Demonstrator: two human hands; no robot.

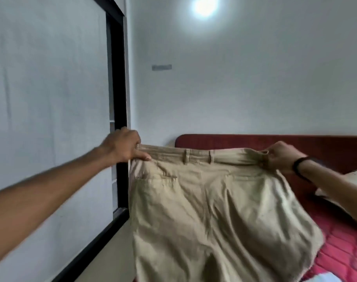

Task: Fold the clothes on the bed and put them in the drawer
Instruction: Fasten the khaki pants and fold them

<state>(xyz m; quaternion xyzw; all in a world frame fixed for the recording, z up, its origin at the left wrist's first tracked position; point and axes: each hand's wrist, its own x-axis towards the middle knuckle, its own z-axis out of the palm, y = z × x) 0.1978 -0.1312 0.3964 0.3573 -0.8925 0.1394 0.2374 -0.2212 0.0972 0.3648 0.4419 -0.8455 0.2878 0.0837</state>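
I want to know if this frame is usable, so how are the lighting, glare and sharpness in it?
Head view: the ceiling light blooms into a blown-out glare; the whole frame is soft, with slight motion blur on the left hand and forearm; the wide lens bows the black frame; the khaki trousers and right hand are evenly lit, their belt loops and pocket still readable.

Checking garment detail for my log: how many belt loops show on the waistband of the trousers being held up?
2. Both sit on the waistband of the khaki trousers: one belt loop left of centre, one just right of it. Others may be hidden under the hands.
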